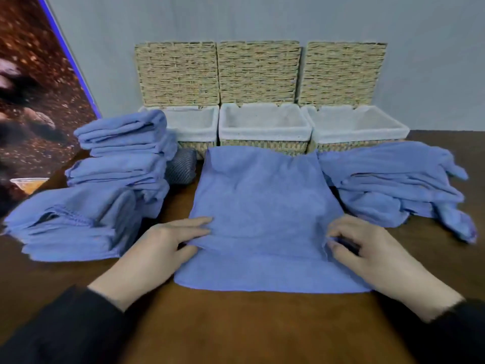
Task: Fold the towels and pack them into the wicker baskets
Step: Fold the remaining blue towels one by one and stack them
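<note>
A blue towel (265, 206) lies spread flat on the brown table in front of me. My left hand (160, 248) pinches its left edge about two thirds of the way down. My right hand (367, 248) grips the right edge at the same height, fingers curled around the cloth. Three wicker baskets stand side by side at the back with lids raised: the left basket (195, 132), the middle basket (265, 134) and the right basket (359, 134). Their white liners show no towels inside.
Stacks of folded blue towels (115, 179) fill the left side of the table. A loose heap of unfolded blue towels (393, 185) lies on the right. A grey rolled cloth (181, 168) sits by the left basket. A patterned panel (34, 88) leans at far left.
</note>
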Tool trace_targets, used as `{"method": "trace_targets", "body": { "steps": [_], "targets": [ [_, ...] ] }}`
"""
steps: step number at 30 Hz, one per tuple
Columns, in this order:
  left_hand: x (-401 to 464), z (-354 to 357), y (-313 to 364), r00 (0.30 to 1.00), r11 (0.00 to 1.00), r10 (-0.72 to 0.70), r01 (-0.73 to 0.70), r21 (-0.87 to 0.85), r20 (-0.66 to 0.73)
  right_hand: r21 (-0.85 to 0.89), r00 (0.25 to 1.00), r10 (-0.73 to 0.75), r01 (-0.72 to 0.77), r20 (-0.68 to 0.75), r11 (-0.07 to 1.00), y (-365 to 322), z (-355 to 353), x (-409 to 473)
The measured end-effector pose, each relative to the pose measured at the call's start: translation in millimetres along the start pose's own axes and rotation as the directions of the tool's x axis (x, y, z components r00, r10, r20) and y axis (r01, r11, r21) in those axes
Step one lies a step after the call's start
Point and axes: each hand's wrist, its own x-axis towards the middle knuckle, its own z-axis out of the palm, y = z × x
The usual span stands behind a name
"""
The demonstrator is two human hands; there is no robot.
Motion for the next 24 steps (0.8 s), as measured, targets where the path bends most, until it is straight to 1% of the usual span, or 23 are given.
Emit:
{"method": "trace_targets", "body": {
  "steps": [2, 5, 6, 8, 9, 10, 11, 13, 14, 15, 16, 17, 19, 21, 22, 23, 24],
  "targets": [
    [0, 5, -1, 1.0, 1.0, -0.001, 0.001, 0.004, -0.008, 0.046, 0.999, 0.032, -0.031, -0.024, 0.998, 2, 0, 0],
    [3, 3, 6, 0.997, 1.0, -0.003, 0.002, -0.018, -0.077, 0.079, 0.989, 0.099, -0.091, -0.114, 0.993, 7, 0, 3],
    [2, -1, 9, 0.991, 0.999, 0.01, -0.014, -0.031, -0.13, 0.084, 0.979, 0.103, -0.089, -0.177, 0.993, 6, -2, 2],
    [-3, -13, 14, 0.967, 0.997, 0.024, -0.04, -0.059, -0.254, 0.086, 0.934, 0.063, -0.035, -0.351, 0.996, -4, -12, -5],
    [-6, -19, 18, 0.959, 0.996, 0.032, -0.053, -0.068, -0.283, 0.081, 0.915, 0.034, -0.001, -0.402, 0.997, -7, -18, -9],
    [-12, -24, 21, 0.963, 0.995, 0.04, -0.063, -0.078, -0.267, 0.072, 0.919, -0.001, 0.032, -0.394, 0.997, -9, -22, -16],
    [-18, -26, 23, 0.976, 0.994, 0.044, -0.065, -0.09, -0.214, 0.051, 0.942, -0.051, 0.072, -0.333, 0.996, -8, -25, -23],
    [-34, -20, 24, 0.998, 0.993, 0.026, -0.032, -0.115, -0.053, -0.009, 0.986, -0.131, 0.13, -0.107, 0.991, 0, -25, -35],
    [-42, -15, 21, 1.0, 0.994, 0.018, -0.015, -0.108, 0.02, -0.046, 0.987, -0.158, 0.158, -0.003, 0.986, 5, -22, -40],
    [-47, -10, 18, 0.997, 0.995, 0.002, 0.006, -0.101, 0.076, -0.086, 0.981, -0.185, 0.19, 0.063, 0.978, 11, -17, -44],
    [-50, -6, 15, 0.994, 0.993, -0.013, 0.025, -0.116, 0.105, -0.111, 0.976, -0.196, 0.206, 0.096, 0.972, 15, -14, -46],
    [-50, -4, 13, 0.994, 0.989, -0.022, 0.037, -0.141, 0.104, -0.109, 0.976, -0.192, 0.203, 0.106, 0.973, 14, -12, -47],
    [-50, -5, 15, 0.998, 0.98, -0.039, 0.046, -0.191, 0.041, -0.052, 0.985, -0.157, 0.161, 0.073, 0.986, 11, -14, -47],
    [-50, -9, 19, 0.999, 0.979, -0.017, 0.01, -0.205, -0.033, -0.023, 0.99, -0.142, 0.142, -0.007, 0.99, 11, -19, -48],
    [-51, -12, 19, 0.999, 0.981, 0.013, -0.021, -0.191, -0.043, -0.041, 0.989, -0.148, 0.147, -0.021, 0.988, 11, -22, -49],
    [-53, -13, 18, 0.999, 0.984, 0.042, -0.044, -0.175, -0.017, -0.078, 0.986, -0.165, 0.164, -0.002, 0.983, 13, -25, -50],
    [-56, -14, 15, 0.998, 0.988, 0.06, -0.054, -0.148, 0.032, -0.131, 0.983, -0.179, 0.184, 0.05, 0.974, 15, -25, -51]
  ]
}}
